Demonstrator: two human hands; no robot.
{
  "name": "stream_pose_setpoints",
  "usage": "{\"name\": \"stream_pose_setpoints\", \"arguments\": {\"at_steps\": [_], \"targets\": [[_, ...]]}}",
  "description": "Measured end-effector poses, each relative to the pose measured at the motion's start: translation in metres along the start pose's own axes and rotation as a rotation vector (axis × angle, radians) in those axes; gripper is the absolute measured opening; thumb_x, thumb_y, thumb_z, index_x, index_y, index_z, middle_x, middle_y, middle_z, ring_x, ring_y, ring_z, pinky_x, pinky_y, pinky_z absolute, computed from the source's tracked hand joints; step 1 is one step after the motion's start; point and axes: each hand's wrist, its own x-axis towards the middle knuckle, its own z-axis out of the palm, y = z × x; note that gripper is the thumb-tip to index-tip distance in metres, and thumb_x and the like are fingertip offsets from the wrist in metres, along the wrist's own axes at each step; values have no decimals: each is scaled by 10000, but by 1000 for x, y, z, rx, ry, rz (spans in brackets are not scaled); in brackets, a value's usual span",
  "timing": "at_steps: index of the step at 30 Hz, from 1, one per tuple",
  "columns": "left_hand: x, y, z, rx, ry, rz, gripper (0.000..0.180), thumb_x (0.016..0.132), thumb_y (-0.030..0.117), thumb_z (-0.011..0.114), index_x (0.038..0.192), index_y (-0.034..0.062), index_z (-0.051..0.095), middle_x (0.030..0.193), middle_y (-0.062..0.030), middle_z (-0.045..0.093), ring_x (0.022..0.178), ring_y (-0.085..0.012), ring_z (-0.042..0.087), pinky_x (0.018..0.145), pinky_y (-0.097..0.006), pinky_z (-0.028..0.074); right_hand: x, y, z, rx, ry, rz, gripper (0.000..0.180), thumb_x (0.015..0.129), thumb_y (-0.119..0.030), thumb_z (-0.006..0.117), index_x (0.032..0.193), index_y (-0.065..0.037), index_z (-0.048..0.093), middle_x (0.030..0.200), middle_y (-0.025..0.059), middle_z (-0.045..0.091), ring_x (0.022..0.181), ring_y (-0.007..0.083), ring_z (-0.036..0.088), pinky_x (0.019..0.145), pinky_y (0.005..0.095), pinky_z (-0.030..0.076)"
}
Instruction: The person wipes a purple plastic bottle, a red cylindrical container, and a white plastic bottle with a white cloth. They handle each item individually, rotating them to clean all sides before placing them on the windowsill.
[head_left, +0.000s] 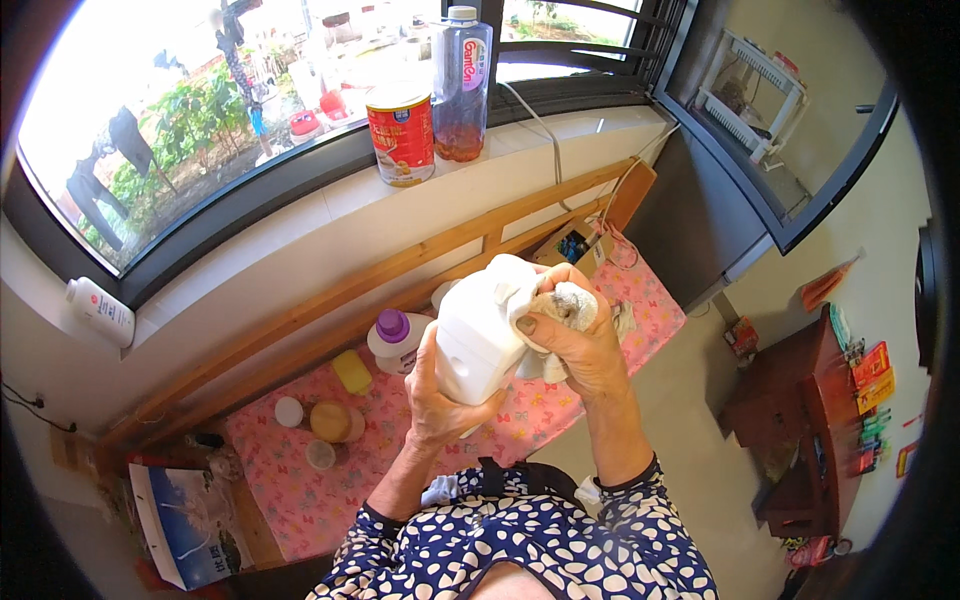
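A tall clear bottle [462, 85] stands on the window sill [300, 215]. It has a white cap and a little brownish liquid at the bottom. Just beside it is a red tin [401, 133] with a pale lid. You cannot see what is in the tin. Far to the left on the sill lies a white bottle [100, 311] on its side.

Lower down is a bed with a pink flowered cloth [520, 415] on it. On the cloth stand a white bottle with a purple cap [394, 340], a yellow block [351, 371], a small white lid [288, 411] and a round tan jar [331, 421]. A small box [572, 247] sits near the wooden rail [330, 290].

The big white container [480, 335] is up in the air over the bed, close to the person. It is smooth and plain white, with rounded corners and a small dent on its side. It is tilted.

The left hand [437, 400] is wrapped around its lower end and holds it tight. The right hand [580, 345] is closed on a white rag [575, 305] and presses it on the container's top.
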Motion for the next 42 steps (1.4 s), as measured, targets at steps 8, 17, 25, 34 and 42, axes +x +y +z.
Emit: {"name": "stream_pose_setpoints", "arguments": {"at_steps": [8, 17, 25, 34, 42], "targets": [[4, -3, -11, -181, -128, 34, 1027, 529, 202, 829, 1384, -4, 299, 1190, -153, 573, 1086, -237, 572, 932, -360, 452, -1, 8, -26, 302, -67, 143, 299, 748, 0, 715, 977, -95, 549, 1208, 111, 550, 1042, 166, 558, 873, 305, 482], [2, -6, -14, -289, -236, -8, 1049, 491, 243, 836, 1373, -25, 338, 1229, -166, 554, 1153, -250, 533, 990, -371, 397, -6, 13, -37, 411, -129, 190, 365, 738, -11, 716, 1051, -84, 544, 1201, 173, 570, 1076, 226, 574, 882, 330, 497], [0, -8, -19, -331, -300, 21, 1045, 480, 247, 832, 1361, -43, 352, 1190, -152, 582, 1132, -230, 545, 981, -352, 395, -4, 6, -35, 358, -182, 253, 396, 741, -67, 725, 1089, -66, 536, 1150, 166, 597, 1020, 207, 597, 848, 315, 504], [3, -1, -25, -381, -435, 19, 985, 475, 230, 816, 1324, -58, 407, 1105, -133, 617, 1030, -199, 591, 920, -309, 431, 7, 7, -49, 126, -328, 354, 357, 703, -135, 738, 1010, -73, 566, 976, 54, 611, 867, 121, 582, 751, 248, 481], [1, -4, -19, -247, -655, -37, 729, 492, 226, 823, 1120, -43, 566, 945, -123, 658, 861, -190, 657, 811, -286, 487, 36, -22, -19, -196, -853, 457, 216, 722, -50, 707, 920, -43, 621, 955, 52, 623, 901, 136, 573, 785, 279, 465]]}}
